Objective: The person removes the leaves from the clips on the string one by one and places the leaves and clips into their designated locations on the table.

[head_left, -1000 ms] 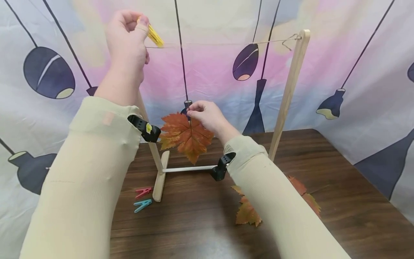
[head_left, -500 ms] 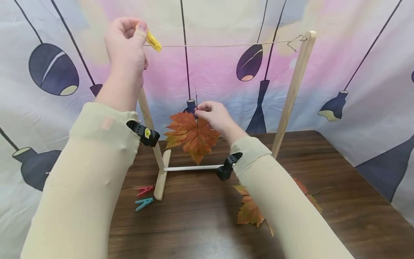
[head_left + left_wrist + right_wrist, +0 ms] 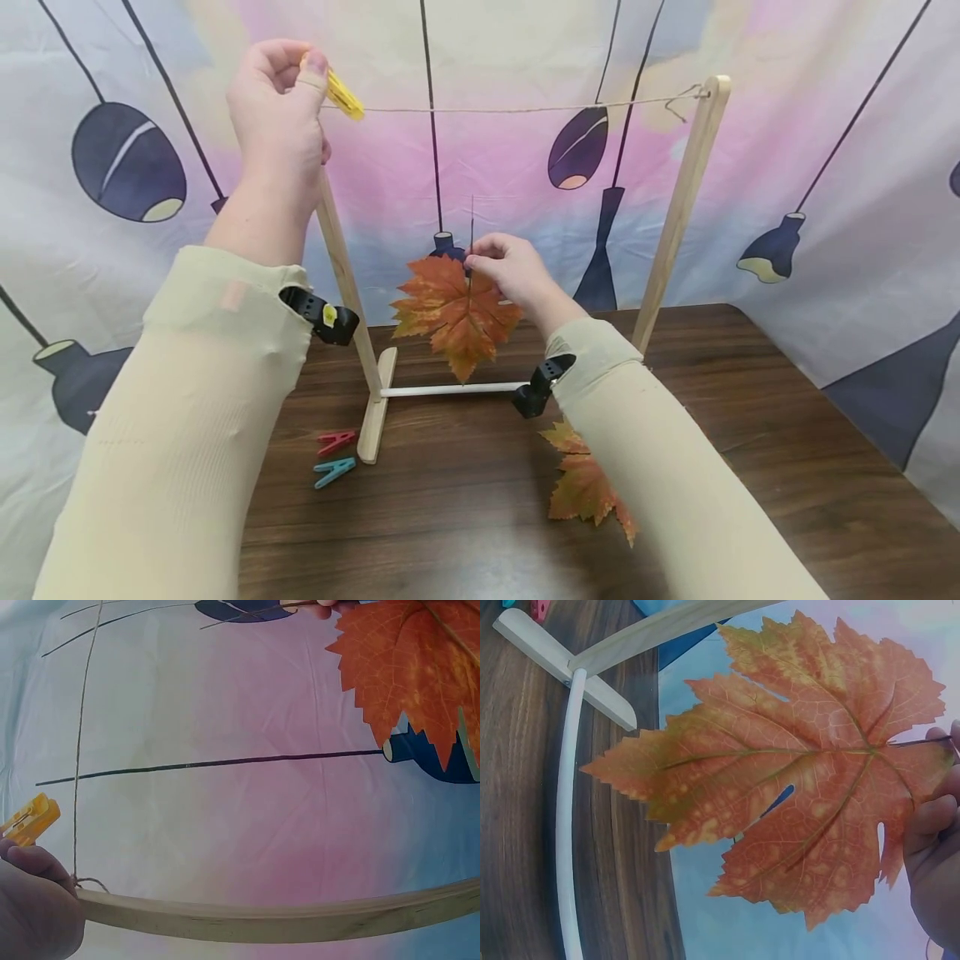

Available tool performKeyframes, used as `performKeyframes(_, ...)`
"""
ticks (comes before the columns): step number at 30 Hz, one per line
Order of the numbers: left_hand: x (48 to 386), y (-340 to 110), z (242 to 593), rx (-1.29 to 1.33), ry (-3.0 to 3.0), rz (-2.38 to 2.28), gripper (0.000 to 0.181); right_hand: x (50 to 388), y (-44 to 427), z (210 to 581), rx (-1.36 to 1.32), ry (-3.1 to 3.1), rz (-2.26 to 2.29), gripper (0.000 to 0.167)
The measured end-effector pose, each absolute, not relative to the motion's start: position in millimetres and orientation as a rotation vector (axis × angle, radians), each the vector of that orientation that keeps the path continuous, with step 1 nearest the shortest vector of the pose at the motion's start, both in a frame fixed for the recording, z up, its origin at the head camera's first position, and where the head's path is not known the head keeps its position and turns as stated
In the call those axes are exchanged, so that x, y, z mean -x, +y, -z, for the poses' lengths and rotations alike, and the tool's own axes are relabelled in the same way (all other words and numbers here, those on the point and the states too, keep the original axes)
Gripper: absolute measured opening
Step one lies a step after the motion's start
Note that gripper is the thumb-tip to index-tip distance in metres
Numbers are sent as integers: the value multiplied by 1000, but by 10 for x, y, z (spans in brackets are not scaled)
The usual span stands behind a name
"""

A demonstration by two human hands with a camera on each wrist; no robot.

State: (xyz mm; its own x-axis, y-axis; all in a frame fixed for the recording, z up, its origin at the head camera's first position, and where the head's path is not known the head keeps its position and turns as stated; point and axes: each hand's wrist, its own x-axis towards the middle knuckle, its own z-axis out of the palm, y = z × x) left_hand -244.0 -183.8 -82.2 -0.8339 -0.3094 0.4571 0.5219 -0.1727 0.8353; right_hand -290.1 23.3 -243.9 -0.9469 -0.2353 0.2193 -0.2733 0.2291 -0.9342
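My left hand [image 3: 277, 108] is raised at the left end of the string [image 3: 487, 111] and pinches a yellow clothespin [image 3: 345, 94] between thumb and fingers. In the left wrist view the clothespin [image 3: 31, 819] is beside the string, apart from it. My right hand [image 3: 517, 267] pinches the stem of an orange maple leaf [image 3: 457, 317], which hangs below the string, its stem pointing up. The right wrist view shows the leaf [image 3: 802, 765] broadside, with the fingertips [image 3: 934, 817] at its stem end.
The string spans a wooden frame with a right post [image 3: 682, 208], a left post [image 3: 347, 283] and a white crossbar [image 3: 442, 389]. On the dark table [image 3: 420, 533] lie a red clothespin [image 3: 337, 442], a blue clothespin [image 3: 334, 472] and another leaf [image 3: 581, 483], partly under my right forearm.
My right hand has carried the leaf a little to the right. My left hand has shifted slightly left with the yellow clothespin and sits a little lower than a second ago.
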Motion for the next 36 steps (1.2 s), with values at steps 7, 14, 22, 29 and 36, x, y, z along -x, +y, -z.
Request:
performKeyframes(7,2428,-1906,864,222,-1537,2061,17,2903,301,2432,-502,-2402,-1922,20)
performKeyframes(14,2464,-1950,898,206,-1479,2041,16,2906,379,2436,-483,-2403,-1929,22)
performKeyframes(22,2443,-2059,950,193,-1491,2037,19,2898,413,2437,-498,-2396,-1969,19)
performKeyframes(29,2414,-2109,965,237,-1447,2100,18,2892,479,2435,-509,-2361,-1996,18)
performKeyframes(36,2421,-2115,1051,243,-1456,2125,21,2868,544,2472,-504,-2325,-2032,16)
